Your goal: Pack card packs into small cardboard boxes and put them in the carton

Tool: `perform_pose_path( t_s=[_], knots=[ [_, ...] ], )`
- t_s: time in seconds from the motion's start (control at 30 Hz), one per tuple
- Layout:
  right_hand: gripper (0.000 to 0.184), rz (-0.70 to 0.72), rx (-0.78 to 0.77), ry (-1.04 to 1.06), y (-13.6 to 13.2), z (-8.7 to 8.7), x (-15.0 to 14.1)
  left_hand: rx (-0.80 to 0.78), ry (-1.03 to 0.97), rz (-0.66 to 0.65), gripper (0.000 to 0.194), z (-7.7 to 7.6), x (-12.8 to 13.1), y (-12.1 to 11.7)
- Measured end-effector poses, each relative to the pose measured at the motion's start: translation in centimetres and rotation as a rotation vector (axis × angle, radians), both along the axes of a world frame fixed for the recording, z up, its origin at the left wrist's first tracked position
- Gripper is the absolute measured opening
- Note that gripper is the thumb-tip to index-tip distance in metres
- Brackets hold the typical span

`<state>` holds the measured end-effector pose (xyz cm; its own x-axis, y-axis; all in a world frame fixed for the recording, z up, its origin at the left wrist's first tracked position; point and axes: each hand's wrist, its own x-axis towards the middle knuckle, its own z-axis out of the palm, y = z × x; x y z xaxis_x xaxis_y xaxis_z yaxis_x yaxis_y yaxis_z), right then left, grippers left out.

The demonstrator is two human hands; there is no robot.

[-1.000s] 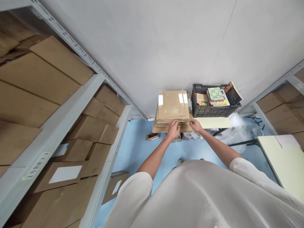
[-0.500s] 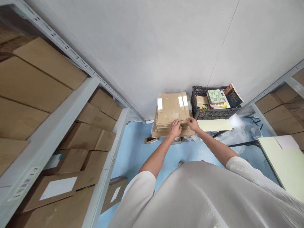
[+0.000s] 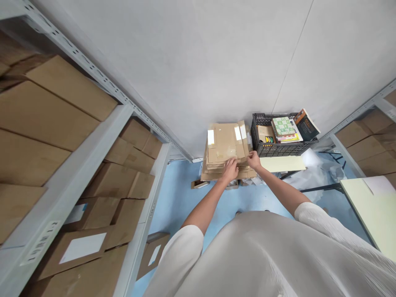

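Note:
A stack of flattened cardboard boxes point(image 3: 225, 140) lies against the wall, its top piece marked with white labels and some tape. My left hand point(image 3: 230, 170) is at the stack's front edge, fingers curled over the edge of the upper cardboard. At the front right corner, my right hand point(image 3: 254, 161) pinches the edge of a flattened box near a narrow side flap point(image 3: 243, 136). Which layer each hand grips is hard to make out. Just right of the stack stands a black plastic crate point(image 3: 280, 149) holding several books point(image 3: 284, 127).
Grey metal shelving point(image 3: 120, 119) full of cardboard boxes point(image 3: 83, 247) rises on my left; another rack point(image 3: 349, 142) stands at right. A pale table point(image 3: 371, 210) is near my right side. Clear plastic wrap point(image 3: 324, 173) and a small open box point(image 3: 199, 184) lie on the blue floor.
The narrow flap at the stack's right now sits at more of a slant, its edge spread away from the top piece. Both hands stay at the front edge; the view has shifted slightly.

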<state>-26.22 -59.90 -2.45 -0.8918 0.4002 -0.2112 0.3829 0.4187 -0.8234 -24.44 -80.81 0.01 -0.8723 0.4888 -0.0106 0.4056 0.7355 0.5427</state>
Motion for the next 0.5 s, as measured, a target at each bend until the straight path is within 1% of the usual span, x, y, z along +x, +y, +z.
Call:
perform_pose_path(
  t_s=[0.07, 0.2, 0.27, 0.33, 0.4, 0.43, 0.5],
  knots=[
    [0.044, -0.003, 0.002, -0.001, -0.1, 0.3, -0.2, -0.004, 0.003, 0.007, 0.05, 0.0, 0.0, 0.0],
    [0.033, 0.05, 0.069, -0.006, -0.4, 0.9, -0.5, -0.023, -0.004, 0.023, 0.052, 0.1, 0.0, 0.1],
    [0.034, 0.068, 0.11, -0.021, -0.6, 1.1, -0.4, -0.033, -0.005, 0.017, 0.051, 0.2, 0.0, 0.0],
    [0.041, 0.048, 0.18, -0.014, -0.9, 1.4, 0.0, -0.04, -0.002, 0.005, 0.05, 0.3, 0.1, -0.1],
    [0.053, 0.037, 0.275, 0.018, -1.3, 1.7, 0.3, -0.037, 0.002, -0.002, 0.05, 0.3, 0.1, -0.2],
    [0.057, 0.055, 0.318, 0.029, -1.6, 1.9, 0.3, -0.031, 0.011, 0.0, 0.051, 0.2, 0.1, -0.3],
    [0.059, 0.138, 0.361, 0.013, -2.4, 2.2, 0.2, -0.023, 0.048, 0.032, 0.052, 0.1, 0.0, -0.7]
  ],
)
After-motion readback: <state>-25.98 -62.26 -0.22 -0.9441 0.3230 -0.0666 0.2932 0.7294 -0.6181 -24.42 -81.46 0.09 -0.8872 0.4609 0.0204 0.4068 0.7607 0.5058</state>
